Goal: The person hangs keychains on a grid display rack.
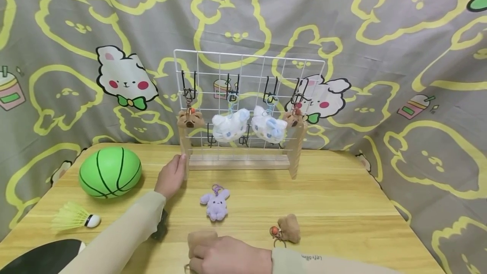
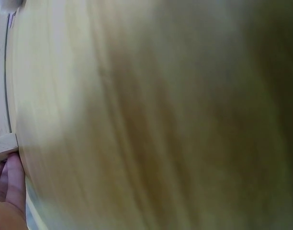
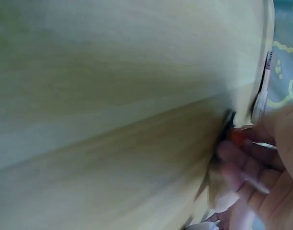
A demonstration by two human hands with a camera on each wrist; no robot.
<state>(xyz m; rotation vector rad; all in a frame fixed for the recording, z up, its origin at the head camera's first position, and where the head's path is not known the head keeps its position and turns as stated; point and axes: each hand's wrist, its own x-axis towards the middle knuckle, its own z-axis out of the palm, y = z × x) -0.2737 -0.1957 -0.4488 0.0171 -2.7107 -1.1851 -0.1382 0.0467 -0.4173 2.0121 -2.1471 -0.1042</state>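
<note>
My left hand [image 1: 171, 177] touches the left wooden leg of a white wire grid rack [image 1: 239, 163]; in the left wrist view its fingers [image 2: 15, 179] lie straight against the wooden foot [image 2: 5, 144]. My right hand [image 1: 228, 255] grips a brown plush keychain [image 1: 201, 238] low over the table's front; its orange bead [image 3: 237, 137] shows between the fingers in the right wrist view. Two white plush keychains [image 1: 230, 126] and two brown bear keychains [image 1: 190, 119] hang from the rack's black hooks. On the table lie a purple bunny keychain [image 1: 217, 205] and another brown plush keychain [image 1: 290, 228].
A green ball [image 1: 110, 172] with black lines sits at the left. Nearer are a yellow shuttlecock [image 1: 76, 218] and a black paddle-like thing [image 1: 42, 259], partly out of frame. A grey patterned curtain [image 1: 152, 33] surrounds the wooden table [image 1: 342, 198].
</note>
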